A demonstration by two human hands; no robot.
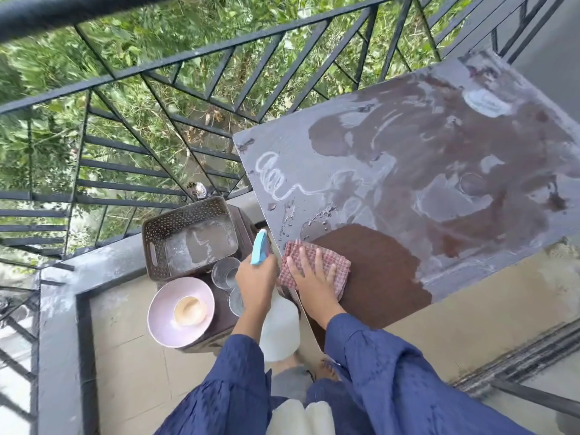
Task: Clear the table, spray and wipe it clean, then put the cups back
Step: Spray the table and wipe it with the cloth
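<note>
A dusty brown table fills the right side, with wet patches, white smears and one clean dark strip near its front left corner. My right hand presses flat, fingers spread, on a red checked cloth at that corner. My left hand grips the neck of a white spray bottle with a light blue nozzle, held just left of the table edge. Two clear glass cups stand on a low brown stool left of the table, partly hidden by my left hand.
On the stool also sit a brown perforated basket and a pink bowl holding a small beige cup. A black metal railing and grey ledge run behind and left. Beige floor tiles lie below.
</note>
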